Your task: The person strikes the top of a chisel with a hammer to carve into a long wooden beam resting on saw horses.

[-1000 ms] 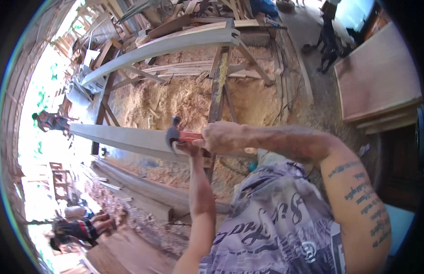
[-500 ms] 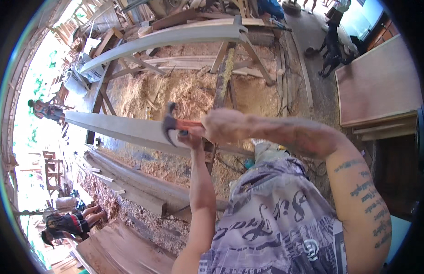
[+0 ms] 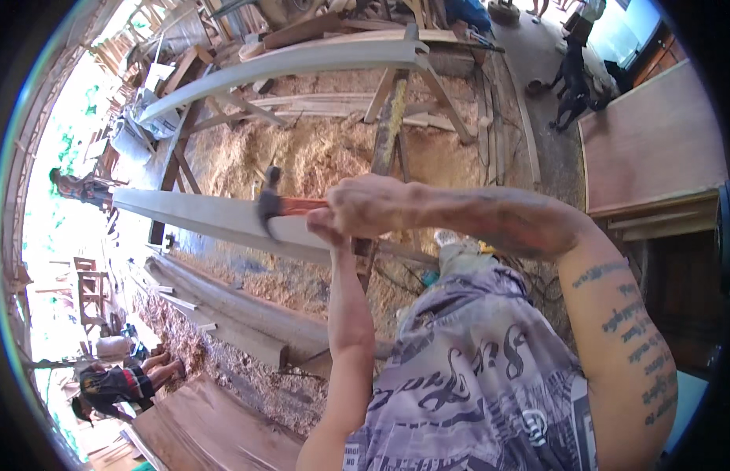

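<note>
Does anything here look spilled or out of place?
Yes. Loose wood shavings lie strewn beyond the hammer, untidy like a spill. At upper right, a black dog also seems odd around woodworking.

Your right hand grips the red handle of a hammer, its dark head blurred above a long pale beam. Your left hand sits just below, near the beam's close end, partly hidden. Beyond, a second beam spans trestles over wood shavings; a black dog is at upper right.
</note>
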Available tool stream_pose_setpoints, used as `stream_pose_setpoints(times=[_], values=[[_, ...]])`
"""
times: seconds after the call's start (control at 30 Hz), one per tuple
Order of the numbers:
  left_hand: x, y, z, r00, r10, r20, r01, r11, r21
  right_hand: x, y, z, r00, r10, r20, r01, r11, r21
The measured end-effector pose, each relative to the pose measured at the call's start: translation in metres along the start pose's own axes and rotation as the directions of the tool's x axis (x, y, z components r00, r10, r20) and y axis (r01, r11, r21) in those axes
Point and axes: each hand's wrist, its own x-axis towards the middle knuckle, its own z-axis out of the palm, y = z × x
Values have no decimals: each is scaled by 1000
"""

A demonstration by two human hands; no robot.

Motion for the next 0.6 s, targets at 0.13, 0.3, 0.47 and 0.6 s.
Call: stream_pose_setpoints(times=[0.13, 0.3, 0.47, 0.6], values=[[2, 9, -2, 912, -249, 325, 350, 62, -935, -6, -53, -18, 928, -276, -251, 268, 961, -66], [-8, 23, 4, 940, -261, 221, 172, -198, -965, 7, 45, 28, 999, 46, 0, -45, 971, -237], [-11, 4, 0, 936, -302, 182, 135, -168, -976, 6, -9, 5, 999, 3, -34, -9, 986, -168], [-10, 13, -7, 930, -298, 215, 144, -242, -959, 1, -45, -6, 954, -183, -239, 173, 983, -61]])
